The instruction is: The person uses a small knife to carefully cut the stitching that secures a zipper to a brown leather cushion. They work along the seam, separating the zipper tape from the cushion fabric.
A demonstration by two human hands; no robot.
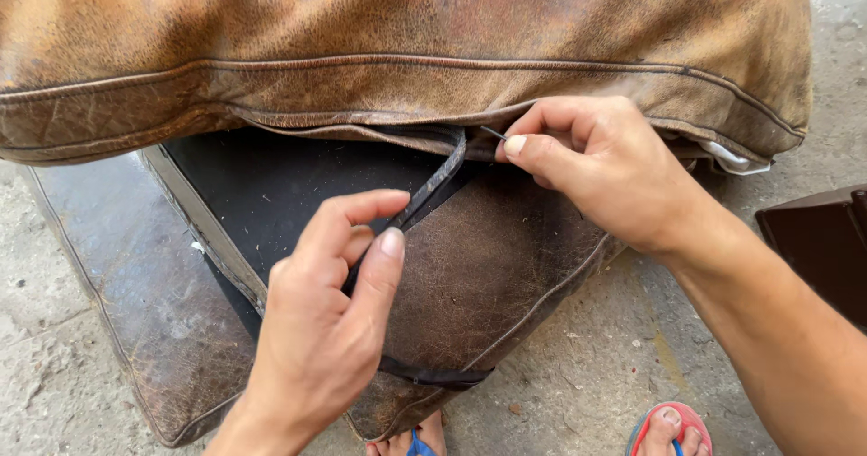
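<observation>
Head view: I see big brown leather cushion (397, 50) across far side, lying on concrete floor (614, 375), long axis left-right. Below it, cover flap (488, 275) hangs toward near edge, dark lining (271, 185) exposed at left. Seam looks partly open, I judge; much of edge left to work. Dark piping strip (441, 178) runs diagonally, far-right to near-left. Left hand (330, 330) pinches strip's near end. Right hand (601, 167) clamps thin needle (493, 133) at cushion seam, tip pointing far-left. Hands apart.

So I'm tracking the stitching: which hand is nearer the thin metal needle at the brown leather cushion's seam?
Right. The right hand pinches the thin metal needle at its fingertips; the left hand is lower down, holding the dark strap.
</observation>
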